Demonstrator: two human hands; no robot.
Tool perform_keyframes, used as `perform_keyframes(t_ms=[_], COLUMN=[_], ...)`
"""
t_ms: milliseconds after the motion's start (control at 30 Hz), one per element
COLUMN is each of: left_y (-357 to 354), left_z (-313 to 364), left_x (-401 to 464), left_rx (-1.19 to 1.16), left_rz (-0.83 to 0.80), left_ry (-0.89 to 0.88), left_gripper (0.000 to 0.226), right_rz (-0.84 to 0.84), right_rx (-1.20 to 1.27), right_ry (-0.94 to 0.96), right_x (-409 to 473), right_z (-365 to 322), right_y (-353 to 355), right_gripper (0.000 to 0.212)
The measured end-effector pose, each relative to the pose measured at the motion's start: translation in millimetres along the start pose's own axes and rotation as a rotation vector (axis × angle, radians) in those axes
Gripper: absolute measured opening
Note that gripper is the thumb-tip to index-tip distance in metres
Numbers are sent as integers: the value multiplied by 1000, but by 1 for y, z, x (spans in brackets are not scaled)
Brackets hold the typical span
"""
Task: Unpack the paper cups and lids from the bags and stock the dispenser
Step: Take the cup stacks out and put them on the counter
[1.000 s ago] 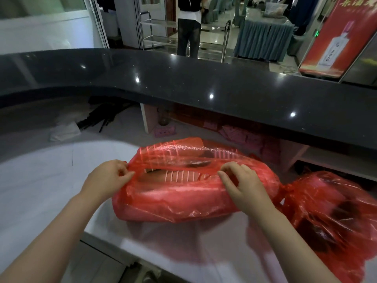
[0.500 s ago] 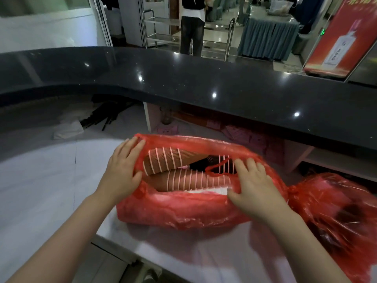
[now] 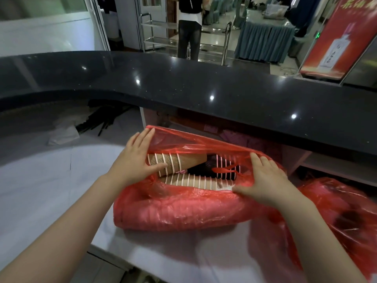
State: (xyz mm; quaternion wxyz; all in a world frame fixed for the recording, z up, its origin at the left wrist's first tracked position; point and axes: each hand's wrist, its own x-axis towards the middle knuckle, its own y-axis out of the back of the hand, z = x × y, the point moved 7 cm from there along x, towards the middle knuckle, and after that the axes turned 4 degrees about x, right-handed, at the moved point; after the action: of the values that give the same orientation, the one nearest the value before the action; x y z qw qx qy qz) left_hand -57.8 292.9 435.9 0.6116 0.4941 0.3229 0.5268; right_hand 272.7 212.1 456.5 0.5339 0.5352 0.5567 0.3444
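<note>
A red plastic bag (image 3: pixel 183 211) lies on its side on the white counter (image 3: pixel 40 190), its mouth pulled wide. Inside lie stacks of brown paper cups (image 3: pixel 183 160) with white rims, and something dark (image 3: pixel 212 163) sits behind them. My left hand (image 3: pixel 136 160) rests at the left end of the opening with straight fingers along the bag's edge and the thumb on a cup stack. At the right end, my right hand (image 3: pixel 263 180) presses flat on the film, thumb stretched along the lower edge. A second red bag (image 3: pixel 336 211) with dark contents lies knotted at the right.
A raised black stone counter (image 3: pixel 204 88) curves across behind the bags. Under it are shelves with pink papers (image 3: pixel 234 137) and dark sticks (image 3: pixel 102 123). Beyond it a person (image 3: pixel 189 27) stands by a metal trolley (image 3: pixel 155 37). A red poster (image 3: pixel 336 37) leans at the right.
Both hands have spread the bag's mouth open from nearly closed. My left hand went from gripping the left edge to lying flat, and the cup stacks now show.
</note>
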Motion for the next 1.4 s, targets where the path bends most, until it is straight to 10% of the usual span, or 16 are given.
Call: perform_keyframes(t_ms=[167, 333, 433, 600, 700, 867, 1400], left_y=[18, 42, 54, 7, 11, 16, -68], left_z=[13, 31, 57, 65, 43, 4, -59], left_x=[1, -6, -18, -13, -2, 15, -1], left_rx=[93, 240, 229, 348, 473, 536, -665], left_rz=[174, 383, 582, 173, 123, -79, -479], left_ry=[-114, -103, -274, -699, -579, -190, 131], left_gripper=[67, 30, 25, 52, 36, 78, 100], right_rz=[-153, 417, 203, 91, 51, -5, -369], right_rx=[20, 2, 40, -382, -620, -685, 362], right_ry=[1, 410, 635, 619, 463, 421, 243], right_x=[-5, -21, -17, 23, 39, 52, 98], right_z=[-4, -60, -94, -78, -51, -38, 6], right_y=[4, 50, 32, 10, 16, 18, -31], right_gripper=[118, 37, 32, 49, 71, 99, 84])
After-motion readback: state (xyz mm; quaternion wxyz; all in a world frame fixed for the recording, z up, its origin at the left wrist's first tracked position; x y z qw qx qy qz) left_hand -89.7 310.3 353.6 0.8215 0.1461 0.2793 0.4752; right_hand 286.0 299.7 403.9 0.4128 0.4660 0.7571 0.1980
